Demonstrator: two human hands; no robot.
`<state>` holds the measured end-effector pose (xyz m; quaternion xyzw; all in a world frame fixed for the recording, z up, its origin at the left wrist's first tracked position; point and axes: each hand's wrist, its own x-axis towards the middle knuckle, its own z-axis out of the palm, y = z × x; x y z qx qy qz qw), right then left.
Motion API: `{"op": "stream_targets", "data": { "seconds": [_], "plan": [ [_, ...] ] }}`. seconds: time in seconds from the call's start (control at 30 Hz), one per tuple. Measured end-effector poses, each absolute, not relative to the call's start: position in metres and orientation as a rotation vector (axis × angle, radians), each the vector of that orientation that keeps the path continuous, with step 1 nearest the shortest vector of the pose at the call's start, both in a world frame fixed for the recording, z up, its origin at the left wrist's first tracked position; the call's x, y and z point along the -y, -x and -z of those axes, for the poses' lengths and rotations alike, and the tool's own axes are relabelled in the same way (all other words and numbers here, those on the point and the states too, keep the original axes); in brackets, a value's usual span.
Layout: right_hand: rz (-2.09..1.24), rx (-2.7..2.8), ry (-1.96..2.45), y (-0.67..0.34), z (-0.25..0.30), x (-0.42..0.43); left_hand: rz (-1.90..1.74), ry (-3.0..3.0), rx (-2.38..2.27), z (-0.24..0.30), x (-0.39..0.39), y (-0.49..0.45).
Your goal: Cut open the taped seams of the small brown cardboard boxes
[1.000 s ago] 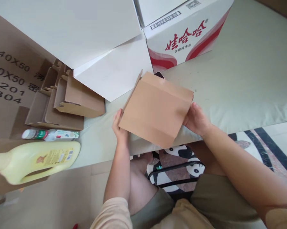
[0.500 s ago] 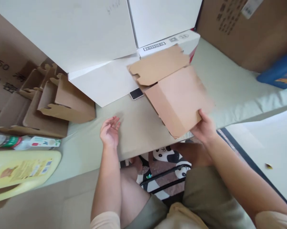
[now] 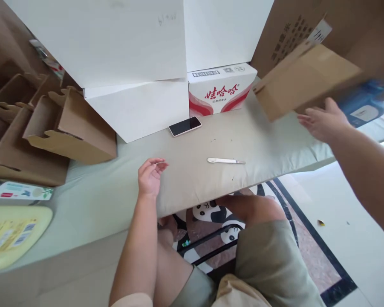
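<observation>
My left hand hovers over the near side of the padded bench, holding nothing, its fingers loosely bent and apart. At the right, my right hand reaches out with fingers spread beside the lower edge of a brown cardboard box. The box is tilted and slightly blurred, in front of a large brown carton; whether the fingertips still touch it is hard to tell. Between my hands, a slim white-handled knife lies on the bench cover. Behind it rests a phone with a dark screen.
White boxes stand along the back, with a red-and-white printed carton beside them. Several open cardboard boxes fill the left. A yellow jug lies at the near left and a blue container at the right.
My right hand has carried the cardboard box from the middle to the far right, and its fingers have spread. The knife and phone are now uncovered. My left hand has barely moved.
</observation>
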<state>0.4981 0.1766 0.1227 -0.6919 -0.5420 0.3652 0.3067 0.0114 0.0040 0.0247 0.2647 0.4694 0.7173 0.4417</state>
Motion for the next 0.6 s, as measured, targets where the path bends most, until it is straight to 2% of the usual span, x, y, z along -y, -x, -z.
{"op": "stream_targets", "data": {
  "seconds": [0.1, 0.27, 0.43, 0.6],
  "plan": [
    [-0.927, 1.332, 1.836, -0.465, -0.126, -0.209, -1.791, -0.639, -1.137, -0.028, -0.006, -0.014],
    [-0.978, 1.432, 1.866, -0.4, -0.092, -0.175, -1.797, -0.657, -1.072, -0.032, 0.003, -0.013],
    [-1.023, 2.029, 1.663, -0.294, -0.067, -0.143, -1.711, -0.754, -1.071, -0.031, 0.021, -0.001],
    [-0.964, 2.415, 1.298, -0.143, -0.079, -0.123, -1.689, -0.884, -1.107, -0.037, 0.042, 0.019]
  ]
}}
